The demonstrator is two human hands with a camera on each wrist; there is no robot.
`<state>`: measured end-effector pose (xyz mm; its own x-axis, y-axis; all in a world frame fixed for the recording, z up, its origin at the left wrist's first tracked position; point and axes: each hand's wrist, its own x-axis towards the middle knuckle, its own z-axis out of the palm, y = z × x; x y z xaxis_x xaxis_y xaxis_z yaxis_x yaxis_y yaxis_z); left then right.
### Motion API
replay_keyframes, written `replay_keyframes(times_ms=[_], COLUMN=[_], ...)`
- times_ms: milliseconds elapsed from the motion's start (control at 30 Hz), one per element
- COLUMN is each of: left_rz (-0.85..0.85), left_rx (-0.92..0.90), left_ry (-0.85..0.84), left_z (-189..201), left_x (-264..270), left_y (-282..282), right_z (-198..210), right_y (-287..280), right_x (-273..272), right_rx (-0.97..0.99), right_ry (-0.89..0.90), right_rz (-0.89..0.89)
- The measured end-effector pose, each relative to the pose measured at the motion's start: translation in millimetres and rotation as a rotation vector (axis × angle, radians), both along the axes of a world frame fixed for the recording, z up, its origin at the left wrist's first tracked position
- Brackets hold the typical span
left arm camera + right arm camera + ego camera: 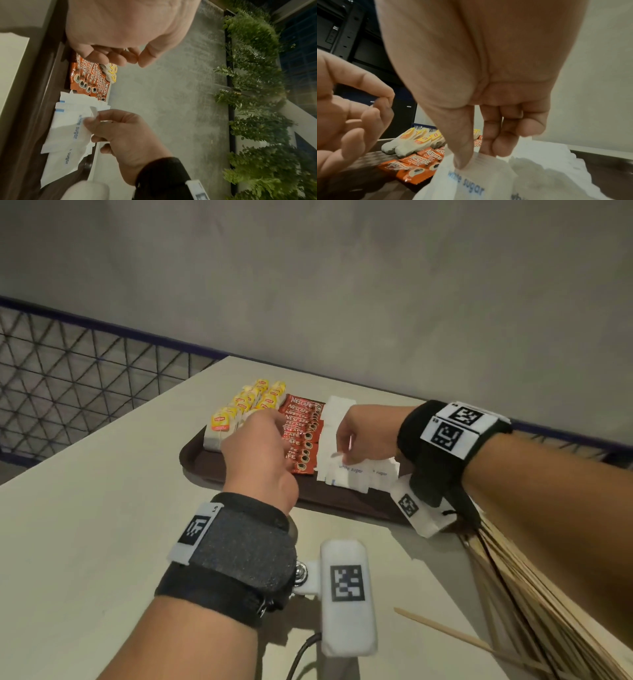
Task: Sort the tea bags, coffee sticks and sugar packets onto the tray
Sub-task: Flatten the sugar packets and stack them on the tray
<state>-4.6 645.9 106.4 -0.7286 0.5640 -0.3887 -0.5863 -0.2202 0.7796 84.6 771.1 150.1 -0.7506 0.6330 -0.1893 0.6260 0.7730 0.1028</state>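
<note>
Pinching a sugar packet at its edge, the right hand works over the near right part of the dark tray in the head view. The left hand hovers above the coffee sticks, fingers curled loosely; nothing shows in it. Tea bags fill the left column, coffee sticks the middle, white packets the right, each row running away from the person along the tray. The tray sits on a pale table, with a bundle of wooden stirrers at the right edge.

From the left wrist camera, the right hand's thumb and forefinger grip a sugar packet's corner. Its printed "white sugar" runs along the long axis, which lies across the column, parallel to the tray's near rim.

From the right wrist camera, the thumb and fingers nip the top edge of the packet, which hangs slightly lifted over its neighbours.

To finish well, I judge the packet should be lowered flat, long side matched to those beneath, overlapping evenly, then released without dragging the stack. The free hand could steady the row.
</note>
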Motion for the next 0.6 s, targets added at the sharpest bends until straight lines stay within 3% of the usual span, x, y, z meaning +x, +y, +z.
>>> replay_keyframes(times_ms=[233,400,600], left_rz=[-0.003,0.028,0.036], left_rx=[-0.036,-0.029,-0.006], left_ry=[0.010,0.014,0.008], left_z=[-2.5,-1.7,0.0], left_x=[-2.0,-2.0,0.1], left_y=[4.1,2.6,1.1], right_z=[-13.1,-12.6,-26.3], right_y=[5.0,-5.0,-33.0], right_x=[-14.1,-2.6,17.8], right_rx=[-0.025,0.035,-0.116], right_ry=[0.088,0.349,0.061], right_rz=[0.038,0.128,0.166])
